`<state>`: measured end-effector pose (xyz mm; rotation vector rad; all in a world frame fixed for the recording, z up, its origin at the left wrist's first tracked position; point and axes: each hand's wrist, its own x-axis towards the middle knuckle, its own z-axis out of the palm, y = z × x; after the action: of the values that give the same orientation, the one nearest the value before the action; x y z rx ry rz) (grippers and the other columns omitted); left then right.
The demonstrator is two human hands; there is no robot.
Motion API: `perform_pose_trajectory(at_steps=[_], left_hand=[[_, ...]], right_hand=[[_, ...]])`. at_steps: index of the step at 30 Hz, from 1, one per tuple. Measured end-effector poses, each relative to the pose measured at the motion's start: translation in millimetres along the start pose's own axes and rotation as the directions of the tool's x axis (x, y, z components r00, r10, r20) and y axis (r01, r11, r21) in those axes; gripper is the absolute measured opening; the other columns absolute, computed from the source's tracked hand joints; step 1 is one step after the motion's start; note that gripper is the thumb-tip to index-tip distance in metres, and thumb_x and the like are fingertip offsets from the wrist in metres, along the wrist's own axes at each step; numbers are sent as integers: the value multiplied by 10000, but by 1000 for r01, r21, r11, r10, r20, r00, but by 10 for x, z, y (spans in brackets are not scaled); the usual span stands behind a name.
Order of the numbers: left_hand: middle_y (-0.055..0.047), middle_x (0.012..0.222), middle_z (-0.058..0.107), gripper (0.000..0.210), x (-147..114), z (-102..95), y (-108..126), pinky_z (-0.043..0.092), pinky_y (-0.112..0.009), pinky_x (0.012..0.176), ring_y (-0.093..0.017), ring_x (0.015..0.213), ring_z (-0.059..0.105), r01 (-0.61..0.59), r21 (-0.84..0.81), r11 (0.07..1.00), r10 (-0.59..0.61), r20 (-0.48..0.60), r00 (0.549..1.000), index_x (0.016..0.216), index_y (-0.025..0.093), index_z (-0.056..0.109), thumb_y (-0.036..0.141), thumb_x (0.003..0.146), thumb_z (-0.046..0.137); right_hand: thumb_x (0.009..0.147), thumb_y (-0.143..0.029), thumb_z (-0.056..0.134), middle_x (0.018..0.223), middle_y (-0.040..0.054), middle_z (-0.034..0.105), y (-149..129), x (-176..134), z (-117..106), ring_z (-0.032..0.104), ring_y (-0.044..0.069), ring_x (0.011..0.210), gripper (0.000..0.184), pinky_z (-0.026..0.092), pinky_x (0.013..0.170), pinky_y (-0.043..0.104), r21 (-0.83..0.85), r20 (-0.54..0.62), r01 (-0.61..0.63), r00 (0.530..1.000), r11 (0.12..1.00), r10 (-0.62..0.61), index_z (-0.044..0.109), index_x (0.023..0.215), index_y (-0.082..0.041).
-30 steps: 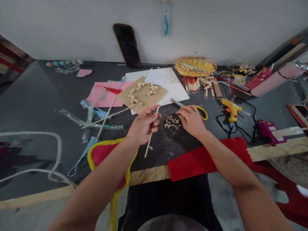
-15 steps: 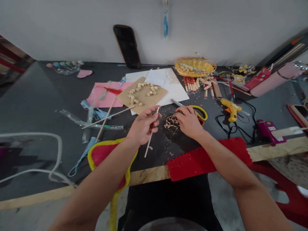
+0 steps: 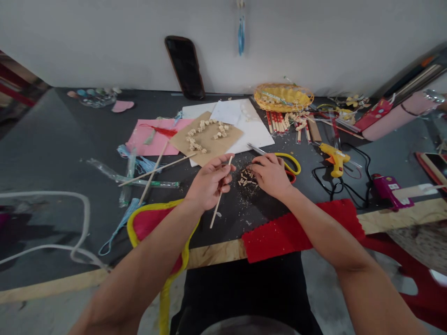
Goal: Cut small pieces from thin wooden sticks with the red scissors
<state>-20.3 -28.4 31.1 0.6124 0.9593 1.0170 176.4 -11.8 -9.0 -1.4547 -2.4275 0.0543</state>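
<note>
My left hand (image 3: 211, 181) is closed around a thin wooden stick (image 3: 218, 208), which slants with its upper end showing above the fingers. Over a pile of short cut wood pieces (image 3: 247, 177) rests my right hand (image 3: 270, 174), its fingers bent and bunched at the pile's right side. Whatever lies between those fingertips is too small to make out. Scissors with a yellow and red handle (image 3: 291, 163) lie just behind the right hand, partly covered by it. Beyond the hands, clusters of glued wood bits (image 3: 199, 135) form a curve on a brown card (image 3: 223, 142).
Two more sticks (image 3: 153, 171) cross at the left, near blue tassels (image 3: 141, 163). To the right lie a yellow glue gun (image 3: 335, 158) with a black cord and a pink bottle (image 3: 401, 114). A yellow basket (image 3: 283, 97) and a leaning phone (image 3: 185, 67) stand by the wall.
My right hand has shifted slightly left, with its fingertips further over the wood pieces. My left hand and its stick have barely moved.
</note>
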Motion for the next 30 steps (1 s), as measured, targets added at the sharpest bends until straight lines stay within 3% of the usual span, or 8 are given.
perform_pose_trajectory(at_steps=[6,13,18,23,30], left_hand=[[4,790,556,336,1,-5,-3,271,-116,363,-30,476,428,3,2,1000,-3,0,1000,1080,173,589,84,761,640],[4,763,566,336,8,17,-38,262,-114,360,-35,466,422,30,30,999,-31,20,999,1102,177,588,91,779,623],[-10,711,603,358,-8,28,-77,299,-132,369,-53,462,432,56,56,997,-61,80,995,1147,164,583,117,795,630],[-23,719,636,342,-31,45,-92,307,-140,358,-55,456,435,64,42,997,-68,104,992,1092,146,596,138,762,687],[-38,728,662,296,-37,47,-134,333,-129,344,-46,460,438,79,37,996,-84,164,983,1014,111,630,168,744,737]], right_hand=[[943,-290,512,1108,51,696,9,-6,-5,467,280,1098,203,346,860,453,30,-34,-22,999,999,23,709,942,-242],[927,-222,498,1084,88,690,3,15,-5,499,293,1086,158,368,852,435,50,-56,-34,998,998,37,653,901,-209],[926,-145,435,951,89,687,-29,19,-81,576,228,929,175,444,860,384,304,-125,-11,991,953,51,604,918,-189],[956,-234,438,1019,75,685,-74,-68,-159,620,190,996,182,489,894,352,606,-204,32,972,795,117,613,993,-200],[854,-294,612,866,26,699,-85,-110,-199,639,143,788,115,515,733,289,895,-3,-126,958,428,288,642,881,-186]])
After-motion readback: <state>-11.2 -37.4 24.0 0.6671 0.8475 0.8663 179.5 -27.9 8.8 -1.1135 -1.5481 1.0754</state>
